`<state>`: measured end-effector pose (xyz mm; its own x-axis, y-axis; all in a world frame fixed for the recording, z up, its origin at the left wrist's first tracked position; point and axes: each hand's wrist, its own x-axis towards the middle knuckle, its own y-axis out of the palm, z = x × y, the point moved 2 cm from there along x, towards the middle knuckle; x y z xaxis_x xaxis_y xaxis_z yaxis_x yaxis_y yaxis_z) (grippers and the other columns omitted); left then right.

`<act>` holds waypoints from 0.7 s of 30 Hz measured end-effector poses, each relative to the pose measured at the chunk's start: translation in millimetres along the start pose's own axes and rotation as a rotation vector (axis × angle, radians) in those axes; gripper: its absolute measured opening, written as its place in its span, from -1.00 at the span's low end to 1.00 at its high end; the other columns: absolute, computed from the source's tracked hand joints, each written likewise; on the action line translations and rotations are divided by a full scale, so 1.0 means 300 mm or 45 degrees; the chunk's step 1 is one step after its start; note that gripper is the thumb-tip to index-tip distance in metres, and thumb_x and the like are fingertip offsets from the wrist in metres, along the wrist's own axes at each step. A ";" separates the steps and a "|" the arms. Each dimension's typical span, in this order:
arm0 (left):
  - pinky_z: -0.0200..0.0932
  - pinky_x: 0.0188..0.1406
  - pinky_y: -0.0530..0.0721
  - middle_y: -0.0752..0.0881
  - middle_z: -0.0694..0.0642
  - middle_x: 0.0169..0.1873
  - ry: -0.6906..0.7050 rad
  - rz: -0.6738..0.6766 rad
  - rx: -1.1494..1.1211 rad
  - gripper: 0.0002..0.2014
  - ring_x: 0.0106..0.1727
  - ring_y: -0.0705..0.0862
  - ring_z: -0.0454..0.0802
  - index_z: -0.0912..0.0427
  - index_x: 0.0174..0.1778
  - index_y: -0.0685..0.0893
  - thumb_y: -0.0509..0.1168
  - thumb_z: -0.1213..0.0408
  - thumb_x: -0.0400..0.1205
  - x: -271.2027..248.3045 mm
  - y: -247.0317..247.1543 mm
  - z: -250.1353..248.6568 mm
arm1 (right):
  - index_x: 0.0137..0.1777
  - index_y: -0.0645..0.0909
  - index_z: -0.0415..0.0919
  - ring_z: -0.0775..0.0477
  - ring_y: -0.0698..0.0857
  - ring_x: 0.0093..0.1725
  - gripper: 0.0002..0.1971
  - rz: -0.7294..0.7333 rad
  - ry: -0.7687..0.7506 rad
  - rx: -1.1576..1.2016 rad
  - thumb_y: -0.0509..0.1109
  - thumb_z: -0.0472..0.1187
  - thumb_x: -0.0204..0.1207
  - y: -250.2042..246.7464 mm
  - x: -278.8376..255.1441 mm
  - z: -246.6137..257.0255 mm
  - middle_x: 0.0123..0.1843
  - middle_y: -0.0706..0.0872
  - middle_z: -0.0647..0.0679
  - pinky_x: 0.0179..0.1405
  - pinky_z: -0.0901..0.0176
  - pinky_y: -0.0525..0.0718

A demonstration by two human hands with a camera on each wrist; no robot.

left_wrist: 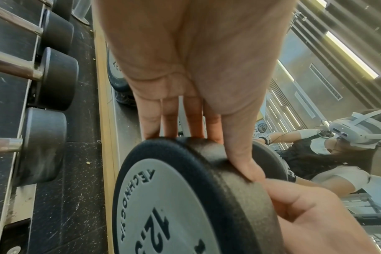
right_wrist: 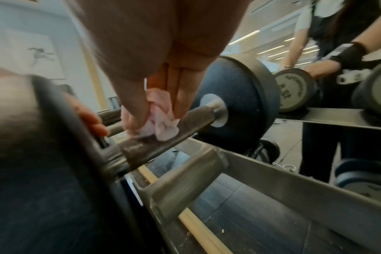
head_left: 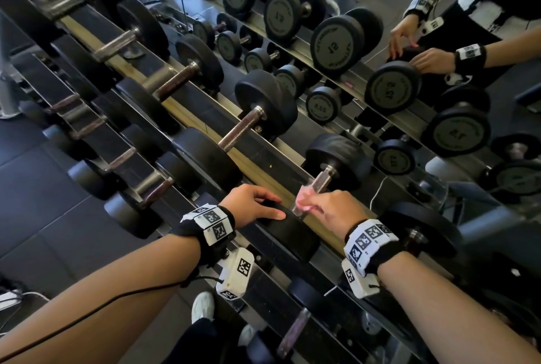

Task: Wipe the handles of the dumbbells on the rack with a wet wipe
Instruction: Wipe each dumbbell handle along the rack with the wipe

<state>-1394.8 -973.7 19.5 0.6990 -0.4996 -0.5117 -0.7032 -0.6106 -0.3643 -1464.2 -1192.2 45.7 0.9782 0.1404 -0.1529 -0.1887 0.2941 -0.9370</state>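
The dumbbell lies on the rack's upper tier, its near black head (head_left: pixel 292 235) marked 12.5 (left_wrist: pixel 174 206) and its far head (head_left: pixel 336 158) toward the mirror. My left hand (head_left: pixel 276 206) grips the near head, fingers curled over its rim and thumb (left_wrist: pixel 244 165) lying along the edge. My right hand (head_left: pixel 311 206) pinches a crumpled pink wet wipe (head_left: pixel 304 196) and presses it on the knurled metal handle (head_left: pixel 322 180) near its near end. The right wrist view shows the wipe (right_wrist: pixel 163 127) on top of the handle (right_wrist: pixel 189 123), held between thumb and fingers.
More dumbbells (head_left: pixel 243 126) line the upper tier off to the left, and another (head_left: pixel 421 229) sits just to the right. A lower tier (head_left: pixel 126 158) carries smaller ones. A mirror (head_left: pixel 439 41) behind the rack reflects me. The steel rack rail (right_wrist: pixel 272 171) runs below the handle.
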 end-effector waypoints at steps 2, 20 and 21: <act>-0.18 0.24 0.51 0.73 -0.27 0.04 -0.004 0.002 -0.006 -0.69 0.20 0.63 -0.25 -0.32 -0.02 0.76 0.61 -0.08 0.35 -0.001 -0.001 0.000 | 0.21 0.74 0.18 0.02 0.78 -0.05 -0.79 0.110 -0.015 0.069 0.39 -0.03 0.64 -0.013 -0.003 0.008 -0.03 0.83 -0.01 -0.03 0.30 0.60; -0.16 0.31 0.51 0.75 -0.26 0.06 0.013 -0.002 -0.020 -0.66 0.22 0.63 -0.26 -0.27 0.03 0.79 0.61 -0.09 0.34 0.001 0.003 0.009 | 0.14 0.79 -0.04 0.13 0.67 0.16 -0.82 0.178 0.218 0.557 0.46 -0.19 0.59 0.068 0.015 0.016 0.15 0.70 0.08 0.37 0.16 0.61; -0.16 0.32 0.51 0.74 -0.26 0.06 0.014 -0.002 -0.019 -0.65 0.22 0.63 -0.26 -0.27 0.03 0.79 0.61 -0.09 0.34 0.001 0.002 0.009 | 0.12 0.80 -0.01 0.15 0.69 0.12 -0.84 0.256 0.218 0.596 0.47 -0.16 0.59 0.063 0.013 0.017 0.10 0.72 0.09 0.32 0.15 0.63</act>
<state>-1395.5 -972.6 17.1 0.7016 -0.5052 -0.5026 -0.7000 -0.6207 -0.3532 -1464.4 -1181.3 28.9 0.9114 0.0929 -0.4008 -0.3542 0.6727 -0.6496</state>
